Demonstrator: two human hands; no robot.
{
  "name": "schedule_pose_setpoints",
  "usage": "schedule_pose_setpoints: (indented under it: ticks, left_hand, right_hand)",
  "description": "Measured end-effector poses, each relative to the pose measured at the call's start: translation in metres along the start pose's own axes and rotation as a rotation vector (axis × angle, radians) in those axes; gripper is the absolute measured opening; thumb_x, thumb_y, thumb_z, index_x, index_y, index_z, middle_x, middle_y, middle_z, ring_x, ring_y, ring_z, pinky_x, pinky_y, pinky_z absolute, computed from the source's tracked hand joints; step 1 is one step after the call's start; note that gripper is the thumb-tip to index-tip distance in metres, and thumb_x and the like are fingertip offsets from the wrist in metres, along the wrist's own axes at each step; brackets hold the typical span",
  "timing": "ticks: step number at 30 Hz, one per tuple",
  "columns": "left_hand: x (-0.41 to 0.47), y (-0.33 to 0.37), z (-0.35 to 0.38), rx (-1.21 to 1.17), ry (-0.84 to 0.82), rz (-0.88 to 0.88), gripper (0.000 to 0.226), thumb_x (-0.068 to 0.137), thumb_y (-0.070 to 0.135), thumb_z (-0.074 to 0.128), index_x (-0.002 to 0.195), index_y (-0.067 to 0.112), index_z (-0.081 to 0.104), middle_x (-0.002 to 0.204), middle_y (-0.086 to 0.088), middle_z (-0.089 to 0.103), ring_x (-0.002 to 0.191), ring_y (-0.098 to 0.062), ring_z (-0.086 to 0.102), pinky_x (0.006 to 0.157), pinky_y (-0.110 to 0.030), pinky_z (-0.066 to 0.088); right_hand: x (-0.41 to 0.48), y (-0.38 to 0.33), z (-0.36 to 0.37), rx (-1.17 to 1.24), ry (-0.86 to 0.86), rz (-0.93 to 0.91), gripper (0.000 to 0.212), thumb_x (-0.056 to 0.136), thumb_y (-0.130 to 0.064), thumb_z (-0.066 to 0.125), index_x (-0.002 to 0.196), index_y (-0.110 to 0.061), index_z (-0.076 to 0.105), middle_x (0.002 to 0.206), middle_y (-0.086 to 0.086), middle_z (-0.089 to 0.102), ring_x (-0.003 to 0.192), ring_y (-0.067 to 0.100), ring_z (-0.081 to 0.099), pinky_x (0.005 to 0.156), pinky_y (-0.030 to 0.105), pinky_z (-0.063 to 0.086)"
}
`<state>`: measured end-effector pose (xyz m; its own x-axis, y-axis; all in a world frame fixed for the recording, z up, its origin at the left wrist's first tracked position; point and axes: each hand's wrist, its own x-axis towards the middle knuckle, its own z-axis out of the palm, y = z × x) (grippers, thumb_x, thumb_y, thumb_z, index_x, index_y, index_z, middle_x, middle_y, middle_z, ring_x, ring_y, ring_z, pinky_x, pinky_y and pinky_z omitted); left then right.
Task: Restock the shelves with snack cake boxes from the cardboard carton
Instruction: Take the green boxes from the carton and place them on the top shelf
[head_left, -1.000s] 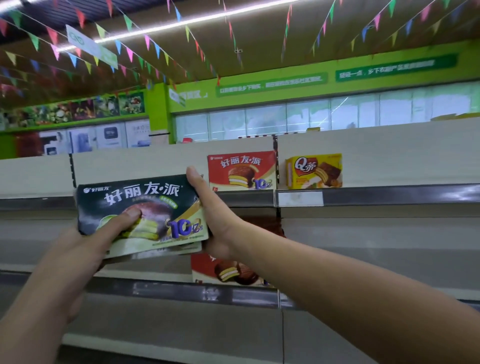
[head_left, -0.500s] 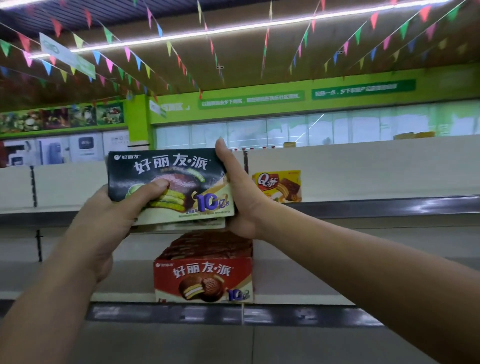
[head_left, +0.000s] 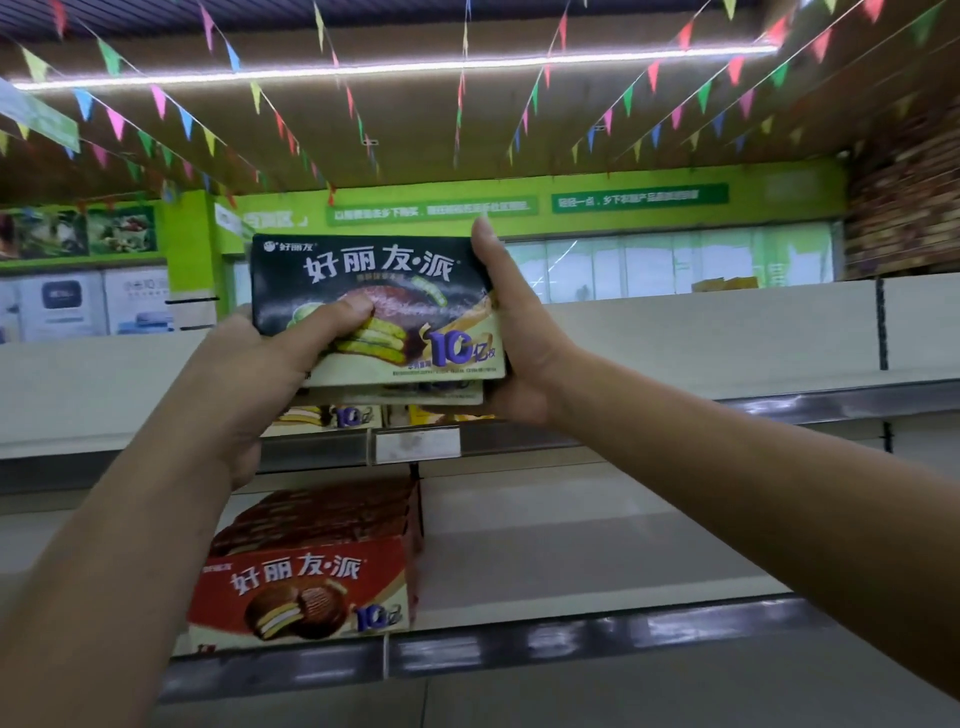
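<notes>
Up it goes — dark snack cake box (head_left: 374, 306) has risen since a second ago, now level with the upper shelf (head_left: 727, 405). Black-and-green face toward us, long axis horizontal, a second box stacked beneath. Left hand (head_left: 270, 364) and right hand (head_left: 514, 332) clamp its ends — red boxes (head_left: 301, 587) sit below.

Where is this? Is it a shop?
Most likely a supermarket. Long shelves with a price-tag strip hold red snack cake boxes, both hands lift a dark snack cake box, and bunting flags hang from the ceiling.
</notes>
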<state>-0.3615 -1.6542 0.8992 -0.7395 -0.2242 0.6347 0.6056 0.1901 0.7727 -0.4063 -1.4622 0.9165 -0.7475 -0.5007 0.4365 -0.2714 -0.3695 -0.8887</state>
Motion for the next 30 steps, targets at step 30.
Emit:
schedule_pose_setpoints:
  ticks: [30]
  left_hand:
    - [0.074,-0.025,0.232,-0.069,-0.319,-0.084,0.082,0.045,0.064,0.092,0.114,0.025,0.070,0.103,0.004,0.079,0.106,-0.023,0.072,0.101,-0.047,0.051]
  right_hand:
    - [-0.036,-0.068,-0.224,-0.232,0.373,-0.002,0.091,0.078,-0.089,0.046,0.124,-0.015,0.073,0.118,0.013,0.075,0.111,0.034,0.071,0.106,0.053,0.049]
